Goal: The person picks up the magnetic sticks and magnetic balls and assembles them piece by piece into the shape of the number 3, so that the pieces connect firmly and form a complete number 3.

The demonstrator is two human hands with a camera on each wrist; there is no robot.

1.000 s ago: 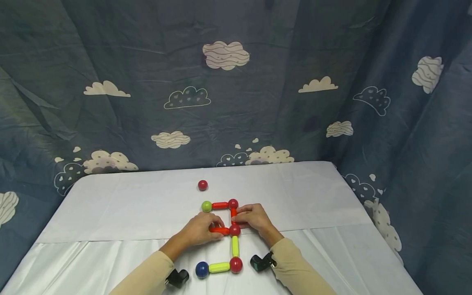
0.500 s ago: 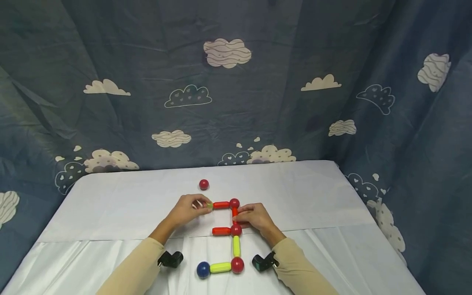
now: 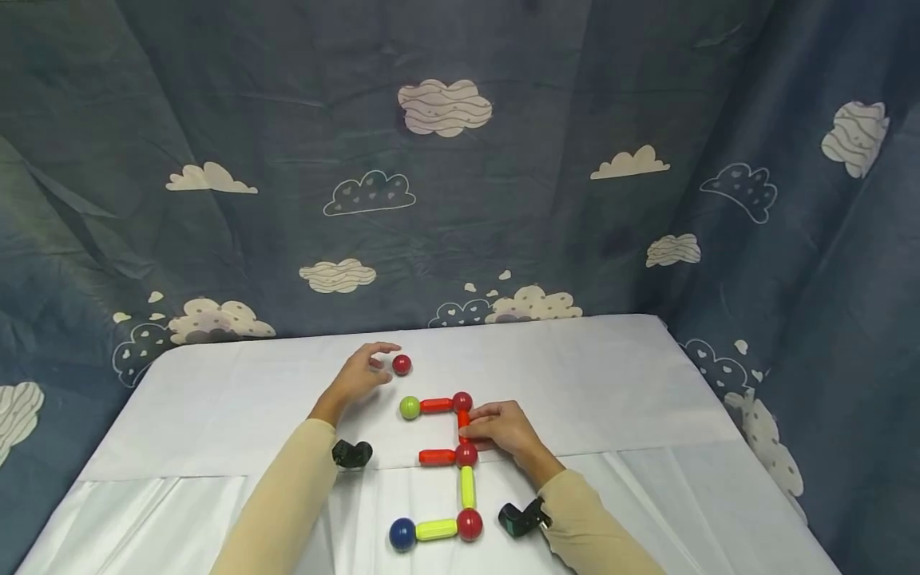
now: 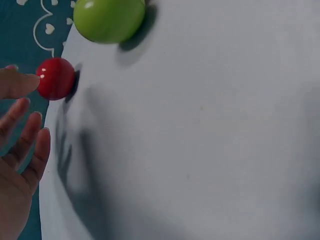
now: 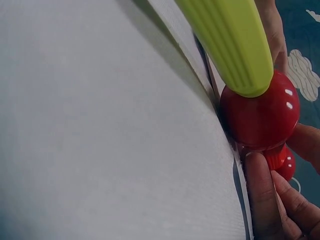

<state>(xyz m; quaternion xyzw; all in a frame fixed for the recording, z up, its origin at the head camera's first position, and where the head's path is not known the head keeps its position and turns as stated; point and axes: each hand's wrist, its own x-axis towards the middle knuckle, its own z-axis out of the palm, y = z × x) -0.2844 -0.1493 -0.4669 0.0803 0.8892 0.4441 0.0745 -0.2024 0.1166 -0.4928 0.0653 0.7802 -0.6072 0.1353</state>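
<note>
My left hand [image 3: 359, 375] reaches beside a loose red ball [image 3: 402, 365] at the far side, fingers spread around its left; in the left wrist view the thumb tip overlaps this ball's edge. My right hand [image 3: 505, 429] pinches the upright red rod [image 3: 463, 423] of a ball-and-rod figure, between a red ball [image 3: 462, 402] above and another red ball [image 5: 260, 112] below. From the upper ball a red rod [image 3: 435, 406] runs left to a green ball [image 3: 410, 408]. A second red rod [image 3: 435, 458] points left from the lower ball, its left end bare.
Below, a yellow-green rod [image 3: 468, 487] leads to a red ball [image 3: 470, 525]; another yellow-green rod [image 3: 436, 530] joins it to a blue ball [image 3: 402, 534]. All lies on a white-covered table [image 3: 611, 383]. A dark cloud-print curtain [image 3: 503, 200] hangs behind. Both wrists wear black cameras.
My left hand has moved from the lower red rod to the green ball, touched it, then on to the loose red ball. The right hand keeps its hold on the upright rod.
</note>
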